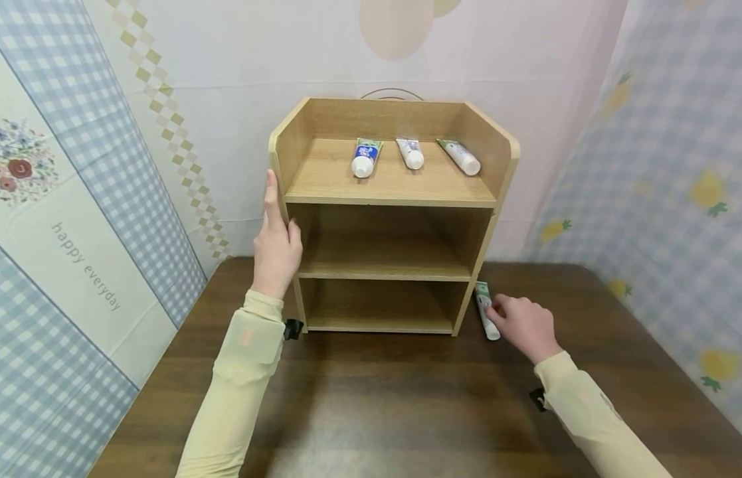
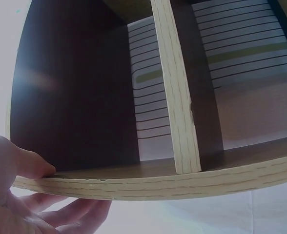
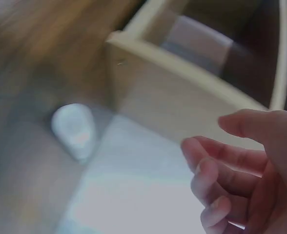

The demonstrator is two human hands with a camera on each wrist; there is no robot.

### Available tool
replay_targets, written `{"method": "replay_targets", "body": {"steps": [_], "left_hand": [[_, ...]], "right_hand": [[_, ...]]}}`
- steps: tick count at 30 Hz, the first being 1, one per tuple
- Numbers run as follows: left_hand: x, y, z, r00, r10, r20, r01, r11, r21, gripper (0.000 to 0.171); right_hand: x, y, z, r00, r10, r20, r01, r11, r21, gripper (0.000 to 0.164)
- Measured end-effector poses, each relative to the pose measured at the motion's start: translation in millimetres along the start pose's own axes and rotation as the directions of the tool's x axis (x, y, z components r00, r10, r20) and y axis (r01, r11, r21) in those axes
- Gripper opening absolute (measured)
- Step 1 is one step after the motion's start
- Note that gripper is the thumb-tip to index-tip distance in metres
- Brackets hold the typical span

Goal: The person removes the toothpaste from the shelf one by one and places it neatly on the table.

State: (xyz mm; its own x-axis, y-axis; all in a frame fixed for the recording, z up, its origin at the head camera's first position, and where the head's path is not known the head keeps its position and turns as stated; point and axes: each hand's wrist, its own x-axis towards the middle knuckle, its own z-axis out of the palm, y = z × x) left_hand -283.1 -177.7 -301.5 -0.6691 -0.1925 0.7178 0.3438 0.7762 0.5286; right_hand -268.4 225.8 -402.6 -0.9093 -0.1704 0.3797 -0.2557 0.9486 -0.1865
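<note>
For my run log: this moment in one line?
left hand: grips three-tier shelf; right hand: near white-capped tube; top tier: three tubes

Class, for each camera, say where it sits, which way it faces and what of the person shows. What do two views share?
Head: worn on the head, looking forward and down at the wooden shelf and tubes; left hand, right hand and both sleeves show.
Left wrist: on that wrist, facing the shelf's compartments; left thumb and fingers show.
Right wrist: on that wrist, facing the shelf's side and a blurred white object; right thumb and fingers show.
Shared: head and left wrist views both show the left hand gripping the shelf's side.
</note>
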Motion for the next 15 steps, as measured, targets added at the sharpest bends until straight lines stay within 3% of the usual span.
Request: {"method": "replay_targets", "body": {"steps": [8, 15], "left_hand": [[0.2, 2.2, 0.3, 1.000, -0.004, 0.003, 0.004, 1.000, 0.006, 0.079], [-0.3, 2.1, 0.0, 1.000, -0.011, 0.005, 0.011, 1.000, 0.003, 0.079]], "right_hand": [[-12.5, -33.7, -23.7, 0.991, -0.039, -0.130, 0.042, 0.999, 0.020, 0.022], [-7.2, -60.2, -42.0, 0.955, -0.140, -0.262, 0.151, 0.988, 0.021, 0.025]]}}
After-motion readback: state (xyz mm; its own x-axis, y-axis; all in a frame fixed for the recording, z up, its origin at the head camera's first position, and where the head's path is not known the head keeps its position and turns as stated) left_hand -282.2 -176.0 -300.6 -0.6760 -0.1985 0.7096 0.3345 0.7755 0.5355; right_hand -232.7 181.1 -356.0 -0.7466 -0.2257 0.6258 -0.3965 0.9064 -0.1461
